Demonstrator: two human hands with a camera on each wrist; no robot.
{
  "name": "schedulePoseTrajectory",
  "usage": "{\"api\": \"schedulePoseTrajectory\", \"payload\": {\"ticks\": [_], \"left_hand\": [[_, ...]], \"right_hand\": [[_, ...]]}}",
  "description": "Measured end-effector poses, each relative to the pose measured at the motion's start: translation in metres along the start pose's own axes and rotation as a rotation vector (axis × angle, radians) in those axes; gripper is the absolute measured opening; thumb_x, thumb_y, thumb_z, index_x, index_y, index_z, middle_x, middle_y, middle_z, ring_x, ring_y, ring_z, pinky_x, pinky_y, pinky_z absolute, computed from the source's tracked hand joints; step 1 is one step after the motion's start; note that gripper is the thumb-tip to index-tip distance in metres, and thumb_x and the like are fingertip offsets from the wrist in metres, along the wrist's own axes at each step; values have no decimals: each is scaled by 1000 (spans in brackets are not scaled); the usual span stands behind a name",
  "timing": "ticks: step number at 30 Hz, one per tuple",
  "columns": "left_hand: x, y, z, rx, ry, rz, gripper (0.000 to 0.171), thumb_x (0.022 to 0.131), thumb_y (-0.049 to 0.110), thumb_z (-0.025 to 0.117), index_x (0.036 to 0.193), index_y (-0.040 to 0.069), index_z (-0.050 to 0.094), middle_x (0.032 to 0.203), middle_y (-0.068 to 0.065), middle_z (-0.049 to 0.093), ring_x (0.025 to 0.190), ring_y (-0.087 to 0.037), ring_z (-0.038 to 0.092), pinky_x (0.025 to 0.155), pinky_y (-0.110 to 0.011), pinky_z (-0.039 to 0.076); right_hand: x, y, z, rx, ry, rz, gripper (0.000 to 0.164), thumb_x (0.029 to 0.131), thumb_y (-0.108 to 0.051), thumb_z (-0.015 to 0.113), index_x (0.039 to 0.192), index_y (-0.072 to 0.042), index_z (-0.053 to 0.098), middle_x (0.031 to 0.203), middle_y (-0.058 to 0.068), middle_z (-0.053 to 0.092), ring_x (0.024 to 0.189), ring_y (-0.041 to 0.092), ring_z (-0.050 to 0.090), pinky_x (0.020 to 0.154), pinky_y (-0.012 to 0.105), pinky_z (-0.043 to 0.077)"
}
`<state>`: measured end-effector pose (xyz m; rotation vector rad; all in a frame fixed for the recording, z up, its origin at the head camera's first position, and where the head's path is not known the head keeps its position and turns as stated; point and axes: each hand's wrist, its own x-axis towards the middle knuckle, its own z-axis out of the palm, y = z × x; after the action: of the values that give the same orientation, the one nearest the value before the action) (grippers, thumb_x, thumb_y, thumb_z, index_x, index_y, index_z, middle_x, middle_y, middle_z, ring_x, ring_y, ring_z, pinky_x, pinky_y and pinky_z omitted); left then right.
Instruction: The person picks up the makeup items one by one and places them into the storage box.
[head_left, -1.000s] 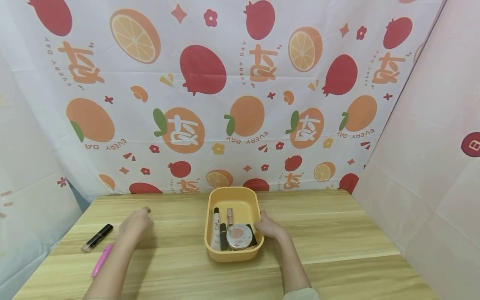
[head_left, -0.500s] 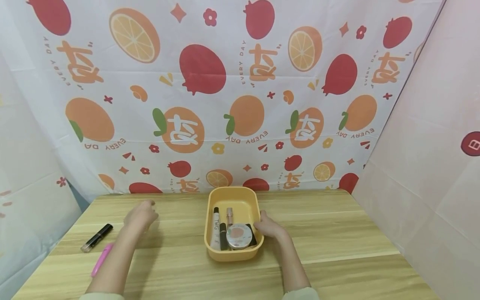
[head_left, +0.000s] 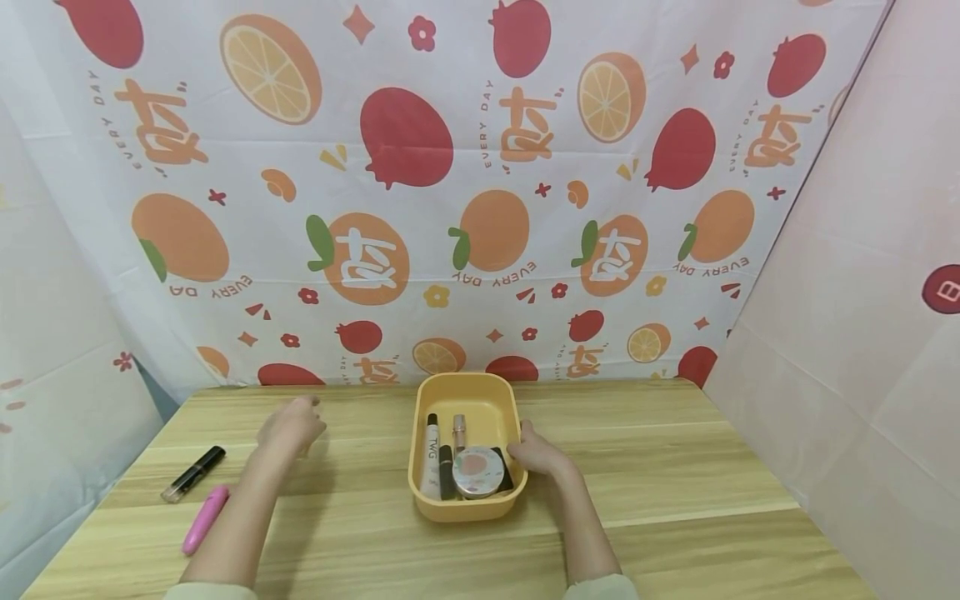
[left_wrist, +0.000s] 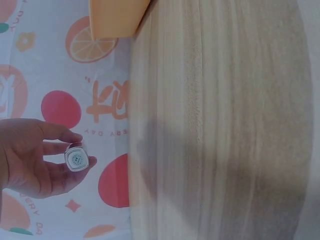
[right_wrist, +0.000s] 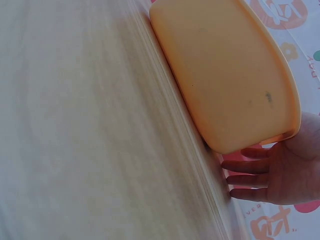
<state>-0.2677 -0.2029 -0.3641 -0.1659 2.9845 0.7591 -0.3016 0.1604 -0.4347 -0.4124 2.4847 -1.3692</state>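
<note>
My left hand (head_left: pixel 292 427) is raised over the left part of the table. In the left wrist view its thumb and fingers pinch a small square-ended lipstick tube (left_wrist: pixel 77 159), pale end facing the camera; the head view hides it. My right hand (head_left: pixel 542 454) grips the right side of a yellow storage box (head_left: pixel 467 511), thumb at the rim and fingers outside, as the right wrist view shows. Inside the box lie a white tube with black cap (head_left: pixel 431 458), a small pinkish lipstick (head_left: pixel 459 432), a black tube (head_left: pixel 447 473), a round compact (head_left: pixel 478 472) and a partly covered black item (head_left: pixel 503 467).
On the wooden table (head_left: pixel 675 483), left of my left forearm, lie a black tube with a clear end (head_left: pixel 193 473) and a pink tube (head_left: pixel 205 520). A fruit-print cloth (head_left: pixel 480 108) hangs behind the table, and pale cloths flank both sides.
My left hand has moved slightly to the right and away from me, and its forearm now uncovers more of the pink tube. The right hand and the box have stayed put.
</note>
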Motion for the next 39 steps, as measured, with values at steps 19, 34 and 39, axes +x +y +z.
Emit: {"api": "schedulePoseTrajectory", "payload": {"ticks": [19,34,39], "left_hand": [[0,26,-3,6,21,75,49,81,5,52,124,-16,41,93,-26,59,74,-31,55,57,-39,47],[0,44,1,-19,16,88,52,79,1,52,127,-15,41,105,-31,56,74,-30,55,52,-34,46],[0,47,1,-11,16,98,50,79,1,52,125,-15,42,106,-30,57,74,-29,57,55,-36,48]], "right_hand": [[0,2,1,24,-8,12,45,84,-1,43,122,16,25,110,28,43,99,34,49,71,38,53],[-1,0,1,16,-14,3,47,84,-1,43,122,17,25,112,29,42,102,35,47,77,39,51],[-2,0,1,20,-14,5,46,84,-1,43,122,17,25,112,29,42,101,35,47,75,39,51]]}}
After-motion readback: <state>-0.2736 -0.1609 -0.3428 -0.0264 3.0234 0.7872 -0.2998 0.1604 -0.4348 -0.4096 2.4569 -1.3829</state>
